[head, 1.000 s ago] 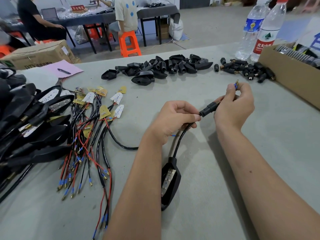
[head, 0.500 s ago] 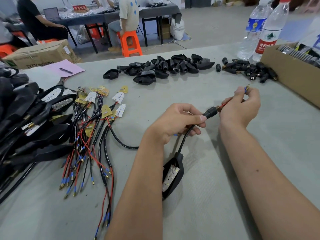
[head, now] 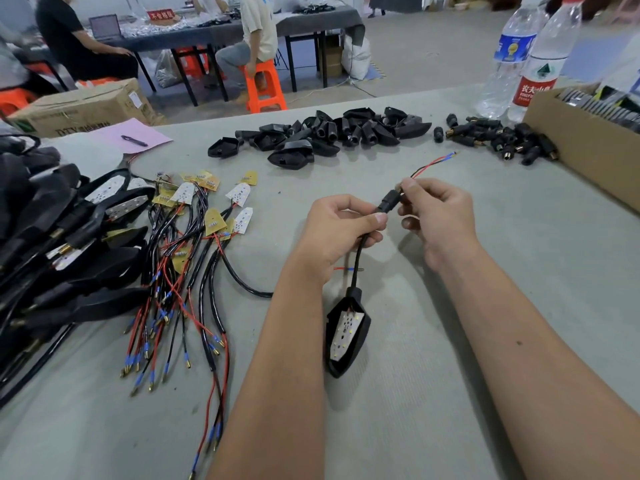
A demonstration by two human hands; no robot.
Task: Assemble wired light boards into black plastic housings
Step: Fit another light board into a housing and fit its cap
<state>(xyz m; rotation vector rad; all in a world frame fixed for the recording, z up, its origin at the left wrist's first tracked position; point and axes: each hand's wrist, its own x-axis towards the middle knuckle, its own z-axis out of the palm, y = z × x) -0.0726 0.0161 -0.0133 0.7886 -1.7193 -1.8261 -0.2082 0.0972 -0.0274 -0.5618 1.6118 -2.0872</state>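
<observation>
A black housing (head: 360, 344) with a white light board (head: 345, 332) inside lies on the table between my forearms. Its black cable (head: 357, 261) rises to my left hand (head: 337, 230), which grips it just below a black stem piece (head: 389, 201). My right hand (head: 438, 216) pinches the threaded end of that stem piece with thumb and forefinger. Red and black wires (head: 433, 164) stick out past the stem toward the far right. Loose wired light boards (head: 204, 216) lie at left, several empty housings (head: 311, 140) at the back.
Finished assemblies (head: 52, 244) pile up at far left. More stem pieces (head: 498, 138) lie by a cardboard box (head: 581, 150) at right, with two water bottles (head: 526, 60) behind. A pink sheet with a pen (head: 133, 140) sits back left. People sit at a far table.
My right hand has slid back down the wires from their tips to the stem piece's end, leaving the red and black wires free. The housing shifted slightly on the table.
</observation>
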